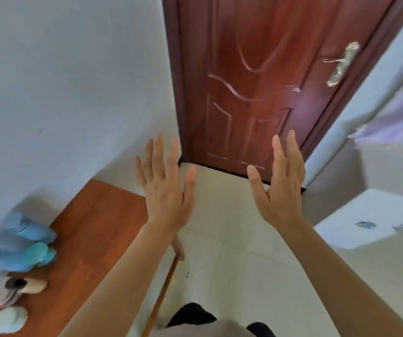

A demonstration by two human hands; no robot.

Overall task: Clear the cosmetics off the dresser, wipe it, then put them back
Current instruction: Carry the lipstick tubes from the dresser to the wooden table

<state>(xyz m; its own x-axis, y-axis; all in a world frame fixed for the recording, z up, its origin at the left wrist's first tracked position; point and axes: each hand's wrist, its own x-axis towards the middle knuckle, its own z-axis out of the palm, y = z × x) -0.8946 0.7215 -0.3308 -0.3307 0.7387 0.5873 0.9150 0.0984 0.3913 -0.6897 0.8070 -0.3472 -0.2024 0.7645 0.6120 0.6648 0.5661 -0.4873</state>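
The brown wooden dresser top [103, 222] runs along the left wall. Several cosmetics stand blurred at its near left end: blue bottles [29, 232], a blue jar with a round lid [35, 251], a pale pink bottle with a dark cap [13, 288] and a light round jar [8, 319]. My left hand [166, 186] and my right hand [280, 186] are raised in front of me with fingers straight and spread. Both hold nothing and touch nothing. The left hand hovers over the dresser's far right corner.
A red-brown door [256, 81] with a metal handle [341, 64] stands shut ahead. A white box-like surface [365, 220] sits at the right, with pale fabric [394, 122] above it. Light floor tiles [232, 251] lie between dresser and box.
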